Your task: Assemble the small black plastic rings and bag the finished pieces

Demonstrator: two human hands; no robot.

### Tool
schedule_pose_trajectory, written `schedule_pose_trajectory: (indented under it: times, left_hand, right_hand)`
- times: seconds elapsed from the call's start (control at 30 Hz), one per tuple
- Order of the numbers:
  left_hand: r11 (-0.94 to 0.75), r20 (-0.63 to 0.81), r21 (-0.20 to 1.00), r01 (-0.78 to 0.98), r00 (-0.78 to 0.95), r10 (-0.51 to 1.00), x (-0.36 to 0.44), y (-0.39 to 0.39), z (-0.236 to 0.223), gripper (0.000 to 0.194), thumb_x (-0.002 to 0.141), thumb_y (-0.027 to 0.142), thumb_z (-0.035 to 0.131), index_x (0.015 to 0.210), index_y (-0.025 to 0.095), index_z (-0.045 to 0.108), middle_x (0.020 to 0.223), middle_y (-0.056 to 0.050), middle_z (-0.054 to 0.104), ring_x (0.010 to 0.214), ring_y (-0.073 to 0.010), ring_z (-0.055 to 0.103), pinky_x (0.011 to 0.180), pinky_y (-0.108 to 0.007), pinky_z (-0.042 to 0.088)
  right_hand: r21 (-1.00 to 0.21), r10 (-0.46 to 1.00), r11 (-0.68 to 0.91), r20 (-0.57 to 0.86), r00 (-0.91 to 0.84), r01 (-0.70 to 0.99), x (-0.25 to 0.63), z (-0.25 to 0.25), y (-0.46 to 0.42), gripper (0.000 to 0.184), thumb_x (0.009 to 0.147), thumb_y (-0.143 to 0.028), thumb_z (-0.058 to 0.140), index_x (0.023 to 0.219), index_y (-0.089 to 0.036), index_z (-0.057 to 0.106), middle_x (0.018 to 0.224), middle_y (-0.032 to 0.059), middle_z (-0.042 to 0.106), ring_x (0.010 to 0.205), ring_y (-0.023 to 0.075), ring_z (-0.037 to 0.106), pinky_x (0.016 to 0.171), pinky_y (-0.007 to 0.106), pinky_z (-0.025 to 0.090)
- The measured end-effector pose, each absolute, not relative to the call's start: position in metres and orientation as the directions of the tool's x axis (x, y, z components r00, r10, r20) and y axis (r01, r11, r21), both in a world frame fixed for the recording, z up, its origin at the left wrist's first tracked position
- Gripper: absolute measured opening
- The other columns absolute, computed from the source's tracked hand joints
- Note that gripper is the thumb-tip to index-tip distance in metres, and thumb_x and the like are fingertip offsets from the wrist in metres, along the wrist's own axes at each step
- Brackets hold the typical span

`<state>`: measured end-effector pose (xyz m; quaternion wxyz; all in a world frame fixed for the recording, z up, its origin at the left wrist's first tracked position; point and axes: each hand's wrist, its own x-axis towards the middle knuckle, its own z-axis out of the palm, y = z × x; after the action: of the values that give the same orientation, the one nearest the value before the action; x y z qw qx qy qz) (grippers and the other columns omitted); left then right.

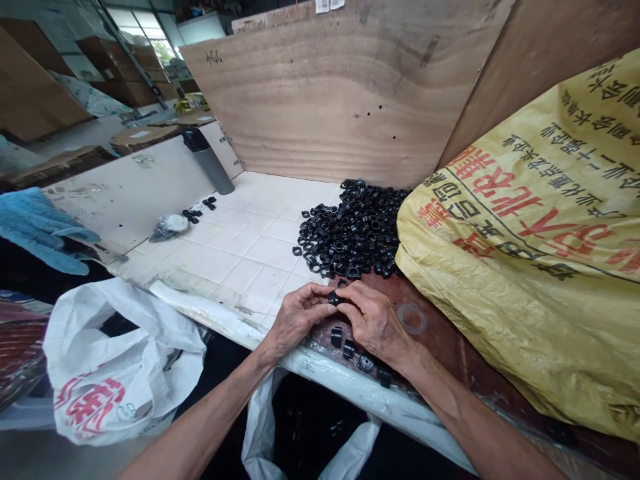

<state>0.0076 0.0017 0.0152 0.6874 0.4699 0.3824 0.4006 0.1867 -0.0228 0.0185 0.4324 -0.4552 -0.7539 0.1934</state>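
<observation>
Between the fingertips of both hands is a small black plastic ring-shaped part [335, 299]. My left hand [303, 312] pinches it from the left, and my right hand [373, 319] pinches it from the right. Just behind the fingers lies a loose black ring [343, 283]. Nearer the table's front edge, below my hands, sit several black cylindrical pieces [349, 349], one showing a round silvery face [365, 363]. Beyond my hands rises a large heap of black plastic rings [357, 227] on the white tiled surface.
A yellow woven sack [525, 267] takes up the right side. Wooden boards [325, 100] wall the back. A grey bottle [213, 163] stands at the far left corner. White bags [120, 373] hang at the front edge, and a blue glove [45, 223] lies at left.
</observation>
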Motion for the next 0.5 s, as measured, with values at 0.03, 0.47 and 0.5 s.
schedule_pose_trajectory:
  times: [0.03,0.47,0.5]
  left_hand:
    - [0.236,-0.147,0.952,-0.193,0.387,0.91,0.0074,0.0015,0.0153,0.034,0.071,0.024,0.083,0.099,0.014,0.068,0.088,-0.004,0.076,0.078,-0.0141,0.07,0.074,-0.023,0.056]
    - [0.143,-0.095,0.983,-0.111,0.359,0.928,0.0054,0.0017,0.019,0.024,0.075,0.028,0.079,0.092,0.014,0.071,0.09,-0.006,0.074,0.083,-0.0182,0.067,0.078,-0.028,0.052]
    - [0.148,-0.086,0.979,-0.141,0.373,0.924,0.0049,0.0028,0.0154,0.025,0.074,0.029,0.08,0.091,0.014,0.071,0.091,-0.006,0.074,0.084,-0.0188,0.067,0.078,-0.028,0.051]
  right_hand:
    - [-0.688,0.844,0.527,0.494,-0.21,0.498,0.187,0.0183,-0.023,0.02,0.094,-0.012,0.05,0.104,-0.019,0.066,0.097,0.009,0.066,0.09,0.0208,0.064,0.081,0.033,0.052]
    - [-0.75,0.835,0.539,0.534,-0.131,0.383,0.1823,0.0222,-0.0247,0.022,0.089,-0.009,0.05,0.099,-0.02,0.065,0.094,0.0061,0.066,0.091,0.0187,0.064,0.081,0.028,0.052]
    - [-0.752,0.84,0.529,0.531,-0.116,0.393,0.1822,0.0204,-0.0245,0.024,0.087,-0.008,0.049,0.1,-0.021,0.065,0.094,0.0054,0.067,0.09,0.0184,0.065,0.08,0.027,0.052]
